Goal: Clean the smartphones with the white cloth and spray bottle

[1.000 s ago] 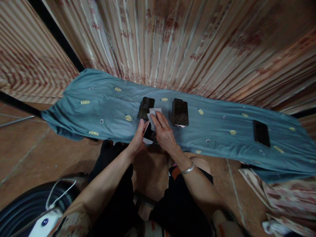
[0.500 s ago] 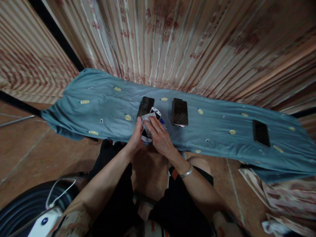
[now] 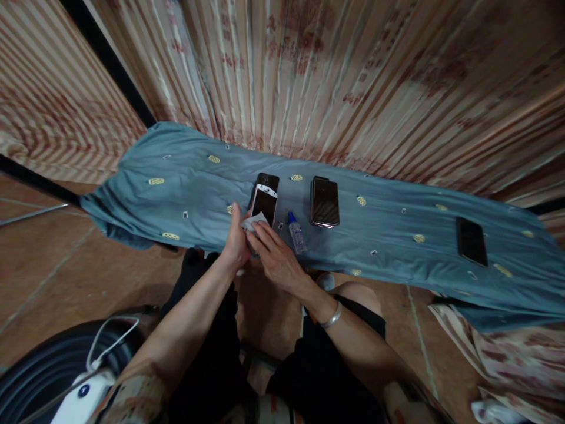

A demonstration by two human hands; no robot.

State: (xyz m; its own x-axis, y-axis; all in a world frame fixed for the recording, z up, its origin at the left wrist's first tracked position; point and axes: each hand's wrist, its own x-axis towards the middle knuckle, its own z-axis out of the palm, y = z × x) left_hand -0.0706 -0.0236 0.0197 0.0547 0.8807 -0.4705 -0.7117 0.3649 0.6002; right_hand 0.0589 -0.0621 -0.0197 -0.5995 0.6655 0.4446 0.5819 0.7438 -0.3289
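Closest to me, low on the left: a white box [image 3: 83, 397] with a dark round button, a pale cord looped by it. The person sits behind it, both forearms reaching forward, silver bracelet [image 3: 332, 315] on the right wrist.

Hands meet at the near edge of the blue-green cloth [image 3: 198, 194]. Left hand [image 3: 237, 244] looks closed round the lower left side of a white phone [image 3: 265, 203], thumb up beside its edge; the fingers underneath are hidden. Right hand [image 3: 277, 256] pinches a white wipe [image 3: 256, 221], fingertips laid over the phone's lower end.

Key relation: the phone points away from the body, long axis running outward, far end leaning slightly right. Most of its dark screen lies bare beyond the wipe, so the uncovered part is ahead of the right fingertips. Left hand nearer the left edge, right hand coming across from the other side.

Right of the phone, apart from it, a small clear bottle [image 3: 298, 238] with a blue cap, lying near the right hand.

Past the white phone's far end, a black phone [image 3: 268, 179], partly covered in my line of sight; contact between them, I cannot tell. Further right, a stack of dark phones [image 3: 325, 202]; well apart, a lone dark phone [image 3: 471, 241]. Behind everything, a striped curtain [image 3: 291, 88].
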